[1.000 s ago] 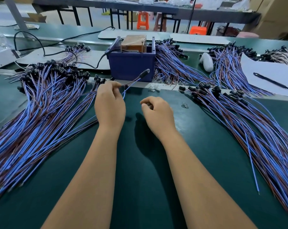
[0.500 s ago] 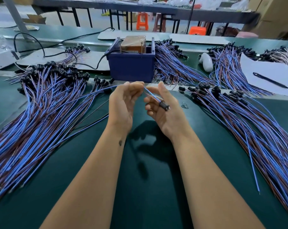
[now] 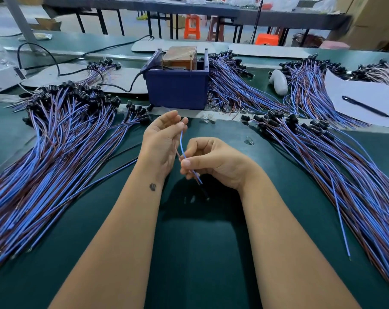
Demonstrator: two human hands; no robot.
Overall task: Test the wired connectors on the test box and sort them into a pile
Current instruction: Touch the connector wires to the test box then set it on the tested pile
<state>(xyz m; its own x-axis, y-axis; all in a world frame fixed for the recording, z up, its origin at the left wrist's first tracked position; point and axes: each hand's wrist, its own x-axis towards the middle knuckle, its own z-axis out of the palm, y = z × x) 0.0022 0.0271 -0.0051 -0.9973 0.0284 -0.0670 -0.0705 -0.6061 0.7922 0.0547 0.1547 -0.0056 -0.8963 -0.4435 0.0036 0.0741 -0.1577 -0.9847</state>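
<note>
Two hands work one wired connector, a thin blue and brown wire pair with a small black plug at its end (image 3: 182,150), in front of the dark blue plastic test box with a brown block inside it (image 3: 177,85). The right hand (image 3: 213,162) pinches the pair between thumb and curled fingers partway along, so the black plug hangs below that hand, just above the green mat (image 3: 200,253). The left hand (image 3: 161,144) has its fingers loosely curled round the bare wire ends, which point up toward the box.

What could go wrong: the two loose ends sit close together, so they may cross or miss the box's upright pins and give a false reading. A light pinch could also let the pair slide through, and the plug could drop among the large fan of blue and brown wires left of the box (image 3: 55,148) or the similar fan right of the box (image 3: 323,157), mixing tested with untested.

Half a second ago the plug lay in the right palm, higher and nearer the box; now it dangles beneath, and the wire stands more upright between the hands.
</note>
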